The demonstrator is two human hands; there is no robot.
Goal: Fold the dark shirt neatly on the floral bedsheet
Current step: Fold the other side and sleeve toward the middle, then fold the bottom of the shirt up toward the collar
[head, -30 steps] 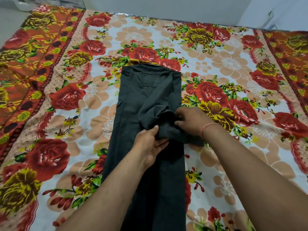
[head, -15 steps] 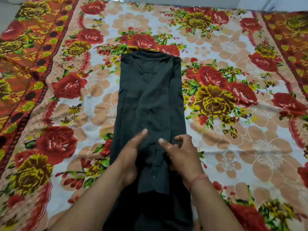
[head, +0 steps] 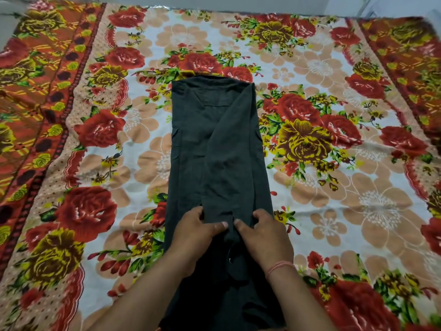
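The dark shirt [head: 214, 149] lies as a long narrow strip down the middle of the floral bedsheet [head: 334, 187], both sides folded inward, collar end at the far end. A sleeve runs along the top of the strip toward me. My left hand [head: 193, 235] and my right hand [head: 265, 237] rest side by side on the shirt's near part, thumbs almost touching. Both pinch the sleeve fabric between thumb and curled fingers. A red thread band circles my right wrist. The shirt's near end runs out of view under my forearms.
The bedsheet covers the whole bed, with red and yellow flowers on white and orange-red borders at left [head: 31, 115] and right [head: 415, 68]. A pale wall [head: 238, 3] runs behind the far edge of the bed.
The bunched sleeve has been drawn down flat along the shirt toward me. Both hands slid nearer along the strip and have closed in until the thumbs nearly meet.
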